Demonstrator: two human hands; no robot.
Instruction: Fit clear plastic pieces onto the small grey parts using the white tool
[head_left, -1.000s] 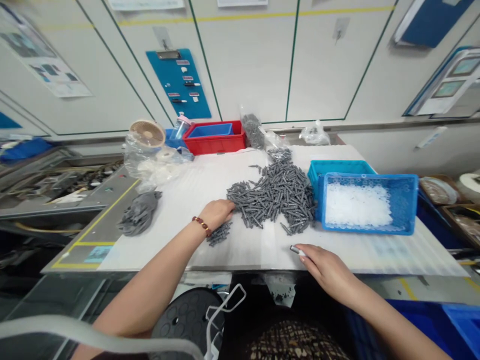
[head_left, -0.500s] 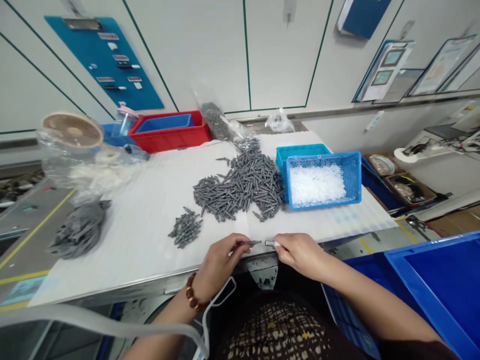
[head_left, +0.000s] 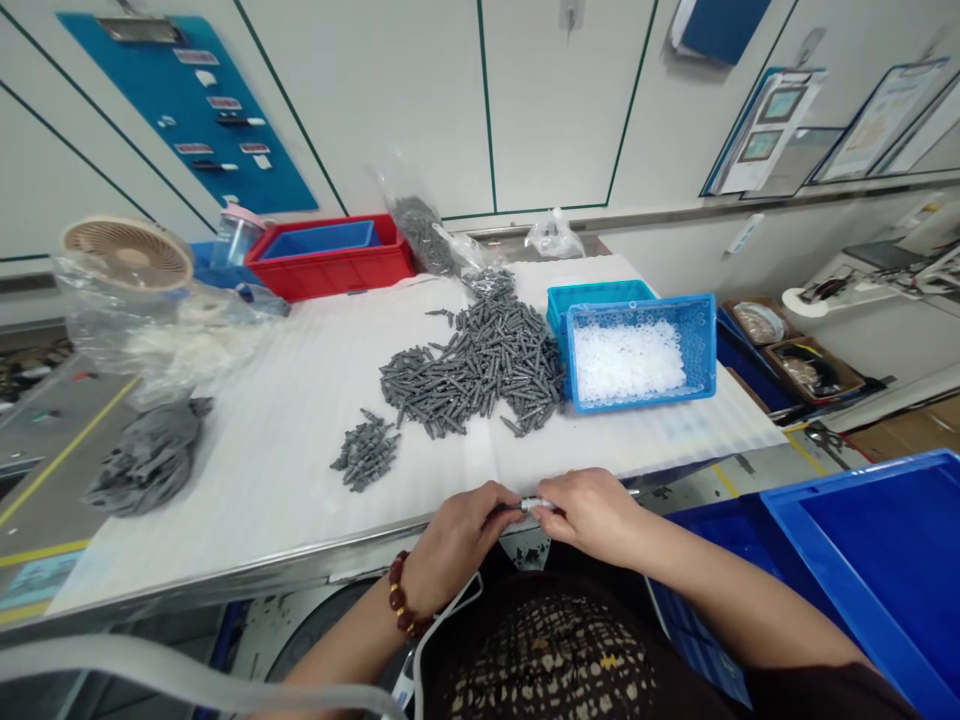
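Both of my hands meet at the near edge of the white padded table (head_left: 300, 360). My left hand (head_left: 457, 540), with a bead bracelet on the wrist, pinches a thin grey pin, mostly hidden by the fingers. My right hand (head_left: 596, 515) pinches a small silver sleeve (head_left: 534, 504); the two parts touch end to end between my fingertips. A large heap of grey pins (head_left: 480, 360) lies mid-table, with a smaller cluster of pins (head_left: 366, 455) to its left.
A blue basket of white plastic bits (head_left: 637, 350) stands right of the heap, a teal bin behind it. Red crate (head_left: 330, 260), small fan (head_left: 127, 255), plastic bags and grey gloves (head_left: 150, 460) lie at left. A large blue bin (head_left: 870, 560) sits lower right.
My left hand left the pin heap with one pin and came back to the table edge. Both hands have closed together, joining pin and sleeve. The camera view swung to the right.
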